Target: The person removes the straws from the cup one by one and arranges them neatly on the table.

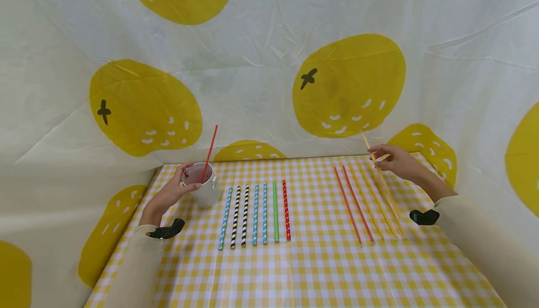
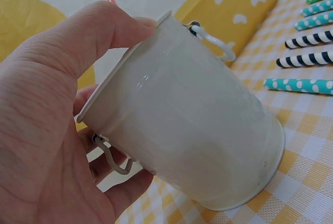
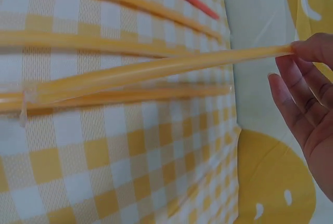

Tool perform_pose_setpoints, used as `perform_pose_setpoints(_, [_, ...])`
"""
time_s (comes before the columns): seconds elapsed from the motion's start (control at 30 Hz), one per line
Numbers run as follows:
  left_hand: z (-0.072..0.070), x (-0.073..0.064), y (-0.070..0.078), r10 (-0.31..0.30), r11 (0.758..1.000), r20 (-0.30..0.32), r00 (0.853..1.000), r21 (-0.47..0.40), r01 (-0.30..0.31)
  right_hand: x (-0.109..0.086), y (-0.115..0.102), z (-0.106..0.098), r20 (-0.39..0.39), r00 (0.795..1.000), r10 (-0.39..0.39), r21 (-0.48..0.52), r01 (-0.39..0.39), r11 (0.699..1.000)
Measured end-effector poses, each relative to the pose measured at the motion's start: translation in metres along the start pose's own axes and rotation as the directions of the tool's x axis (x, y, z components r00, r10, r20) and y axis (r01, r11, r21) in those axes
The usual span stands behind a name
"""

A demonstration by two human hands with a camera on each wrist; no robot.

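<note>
My left hand [image 1: 170, 193] grips the rim of a small white metal bucket [image 2: 197, 109], thumb on the outside near the rim, beside a looped handle. A red straw [image 1: 211, 151] leans up out of the bucket. On the right, my right hand [image 1: 397, 163] pinches a yellow straw [image 3: 156, 70] near its far end. That straw slants, its far end raised above the cloth and its near end low over another yellow straw [image 3: 171, 93]. More yellow straws [image 1: 365, 201] and two red straws [image 1: 347, 205] lie to the left of it.
A row of patterned paper straws lies mid-table: blue dotted [image 1: 225, 219], black-striped [image 1: 236, 217], green [image 1: 275, 212] and red dotted [image 1: 286, 210] among them. A yellow-checked cloth [image 1: 320, 275] covers the table. Behind hangs a white curtain [image 1: 252, 97] with yellow fruit shapes.
</note>
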State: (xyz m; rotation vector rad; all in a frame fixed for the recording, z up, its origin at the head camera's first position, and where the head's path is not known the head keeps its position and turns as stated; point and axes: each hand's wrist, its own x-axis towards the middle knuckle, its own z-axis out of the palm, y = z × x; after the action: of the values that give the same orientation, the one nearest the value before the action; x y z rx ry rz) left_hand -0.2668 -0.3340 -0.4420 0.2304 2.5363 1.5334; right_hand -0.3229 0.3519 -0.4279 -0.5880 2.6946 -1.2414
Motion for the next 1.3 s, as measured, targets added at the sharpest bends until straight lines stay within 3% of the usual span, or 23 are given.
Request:
perform_pose_setpoints(0.27, [0.0, 0.001, 0.0, 0.0, 1.0, 0.0, 1.0, 0.0, 0.0, -0.011, 0.02, -0.006, 0.005, 1.0, 0.014, -0.037, -0.014, 0.999])
perform_pose_setpoints(0.6, [0.0, 0.0, 0.0, -0.013, 1.0, -0.001, 1.0, -0.005, 0.013, -0.015, 0.043, 0.002, 0.064, 0.997, 0.04, -0.044, -0.037, 0.998])
perform_pose_setpoints(0.93, [0.0, 0.0, 0.0, 0.003, 1.0, 0.0, 1.0, -0.015, -0.003, -0.012, 0.05, 0.011, 0.115, 0.983, 0.144, -0.142, -0.127, 0.982])
perform_pose_setpoints(1.3, [0.0, 0.003, -0.004, 0.001, 1.0, -0.002, 1.0, 0.004, -0.001, -0.013, 0.053, 0.013, 0.1, 0.983, 0.155, -0.206, -0.133, 0.97])
